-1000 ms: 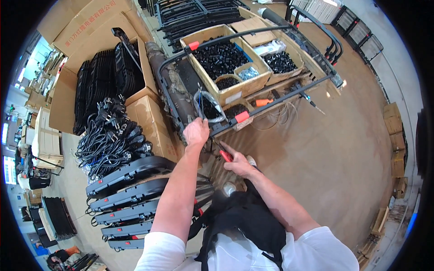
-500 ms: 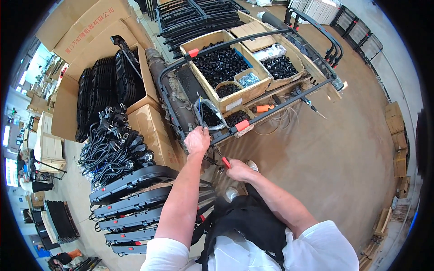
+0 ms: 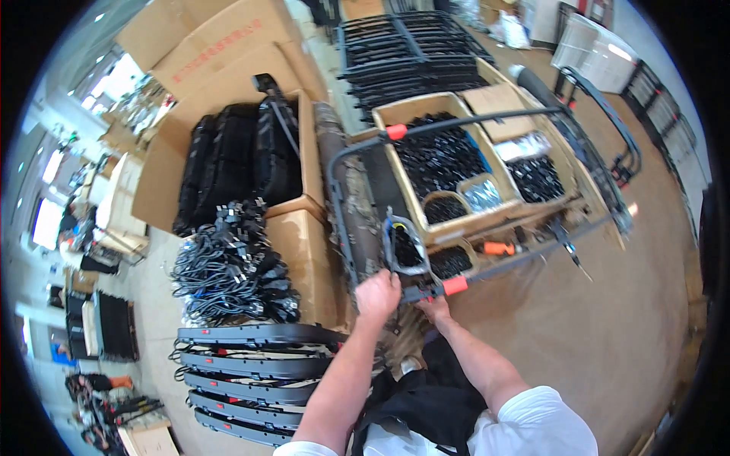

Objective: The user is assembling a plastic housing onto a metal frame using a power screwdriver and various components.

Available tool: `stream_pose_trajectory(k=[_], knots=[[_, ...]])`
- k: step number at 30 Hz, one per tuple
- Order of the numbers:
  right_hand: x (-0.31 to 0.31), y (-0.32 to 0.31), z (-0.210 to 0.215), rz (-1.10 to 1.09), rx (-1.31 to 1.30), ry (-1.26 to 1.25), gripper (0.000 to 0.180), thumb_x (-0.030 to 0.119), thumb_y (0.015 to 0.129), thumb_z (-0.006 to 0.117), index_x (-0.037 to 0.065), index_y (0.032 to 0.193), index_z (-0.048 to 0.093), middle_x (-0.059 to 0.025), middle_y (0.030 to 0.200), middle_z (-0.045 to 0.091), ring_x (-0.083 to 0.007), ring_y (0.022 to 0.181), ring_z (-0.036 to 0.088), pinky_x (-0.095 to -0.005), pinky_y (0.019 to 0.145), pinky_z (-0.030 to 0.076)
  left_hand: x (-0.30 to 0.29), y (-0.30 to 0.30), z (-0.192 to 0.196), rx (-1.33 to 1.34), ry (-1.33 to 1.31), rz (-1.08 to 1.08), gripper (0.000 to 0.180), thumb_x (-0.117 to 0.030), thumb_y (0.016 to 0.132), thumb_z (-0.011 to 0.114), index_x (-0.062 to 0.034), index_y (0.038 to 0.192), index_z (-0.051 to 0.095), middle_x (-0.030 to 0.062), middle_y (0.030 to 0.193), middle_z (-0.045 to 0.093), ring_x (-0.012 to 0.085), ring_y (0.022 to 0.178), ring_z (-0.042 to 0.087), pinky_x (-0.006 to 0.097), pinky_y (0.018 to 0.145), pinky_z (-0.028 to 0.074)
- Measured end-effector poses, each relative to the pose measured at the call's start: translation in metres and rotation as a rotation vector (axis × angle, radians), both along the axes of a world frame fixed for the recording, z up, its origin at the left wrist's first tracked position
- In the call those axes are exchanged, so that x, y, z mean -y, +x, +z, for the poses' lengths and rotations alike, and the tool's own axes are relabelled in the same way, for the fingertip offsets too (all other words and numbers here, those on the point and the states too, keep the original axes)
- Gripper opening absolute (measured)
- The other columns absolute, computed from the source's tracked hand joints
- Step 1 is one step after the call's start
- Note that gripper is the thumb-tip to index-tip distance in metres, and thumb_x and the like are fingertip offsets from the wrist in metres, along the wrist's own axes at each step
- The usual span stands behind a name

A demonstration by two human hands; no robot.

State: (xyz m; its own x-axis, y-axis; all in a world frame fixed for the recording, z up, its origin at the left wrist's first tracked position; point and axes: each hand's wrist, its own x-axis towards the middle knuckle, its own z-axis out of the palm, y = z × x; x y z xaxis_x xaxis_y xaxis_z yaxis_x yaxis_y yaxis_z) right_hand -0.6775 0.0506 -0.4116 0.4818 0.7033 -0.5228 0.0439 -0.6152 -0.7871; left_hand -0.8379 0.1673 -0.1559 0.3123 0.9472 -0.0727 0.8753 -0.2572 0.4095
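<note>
A black tubular frame (image 3: 498, 275) with red clips lies across the workstand in front of me. My left hand (image 3: 378, 295) is closed on its near left corner, beside a clear bag of small black parts (image 3: 406, 247). Under the near tube, close to a red clip (image 3: 455, 285), my right hand (image 3: 435, 308) is raised with its fingers curled. A bit of red shows at those fingers, matching the red-handled tool seen there earlier; the rest of it is hidden.
Beyond the tube stands a wooden box (image 3: 388, 163) of black plastic parts, with an orange-handled tool (image 3: 499, 248) nearby. At left are a carton (image 3: 160, 178) of black parts, a heap of plug cables (image 3: 228, 273) and stacked dark grey housings (image 3: 258, 363). More black frames (image 3: 411, 45) lie behind.
My right hand has risen from below the frame to its near tube, bringing the red-handled tool up. My left hand stays at the corner. The whole view has shifted.
</note>
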Motion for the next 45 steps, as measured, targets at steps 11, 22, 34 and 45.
stream_pose_trajectory(k=[11, 22, 34, 45], knots=[[-0.061, -0.04, 0.004, -0.163, -0.813, -0.312, 0.02, 0.023, 0.092, 0.082, 0.005, 0.091, 0.073, -0.0079, 0.084, 0.071, -0.0231, 0.075, 0.067, -0.0373, 0.069, 0.056, -0.159, -0.093, 0.064, 0.19, 0.376, 0.398, 0.029, -0.023, 0.097, 0.07, -0.0065, 0.121, 0.067, 0.0223, 0.113, 0.069, 0.0428, 0.103, 0.066, 0.05, 0.092, 0.054], [0.027, 0.109, 0.128, 0.803, -0.268, -0.333, 0.042, 0.034, 0.094, 0.076, 0.008, 0.127, 0.073, -0.0084, 0.113, 0.077, -0.0195, 0.105, 0.072, -0.0362, 0.094, 0.056, -0.345, -0.167, 0.097, -0.514, 0.349, 0.46, 0.04, -0.036, 0.098, 0.072, -0.0008, 0.115, 0.065, 0.0209, 0.123, 0.065, 0.0396, 0.118, 0.064, 0.045, 0.097, 0.059], [-0.111, 0.097, 0.379, 1.107, -0.167, 0.122, 0.038, 0.032, 0.098, 0.072, 0.005, 0.125, 0.073, -0.0107, 0.098, 0.078, -0.017, 0.083, 0.072, -0.0337, 0.078, 0.058, -0.245, -0.211, 0.192, 1.14, 0.628, 0.667, 0.033, -0.032, 0.111, 0.058, 0.0004, 0.114, 0.066, 0.0033, 0.095, 0.068, 0.0127, 0.081, 0.061, 0.03, 0.074, 0.052], [-0.199, -0.049, 0.316, 0.798, -0.388, 0.399, 0.054, 0.037, 0.102, 0.071, -0.008, 0.132, 0.063, -0.0156, 0.11, 0.073, -0.0208, 0.099, 0.068, -0.036, 0.09, 0.054, 0.018, -0.054, 0.058, 1.411, 0.07, 0.873, 0.047, -0.027, 0.11, 0.058, -0.0009, 0.148, 0.052, 0.0134, 0.136, 0.061, 0.0237, 0.12, 0.061, 0.04, 0.105, 0.05]])
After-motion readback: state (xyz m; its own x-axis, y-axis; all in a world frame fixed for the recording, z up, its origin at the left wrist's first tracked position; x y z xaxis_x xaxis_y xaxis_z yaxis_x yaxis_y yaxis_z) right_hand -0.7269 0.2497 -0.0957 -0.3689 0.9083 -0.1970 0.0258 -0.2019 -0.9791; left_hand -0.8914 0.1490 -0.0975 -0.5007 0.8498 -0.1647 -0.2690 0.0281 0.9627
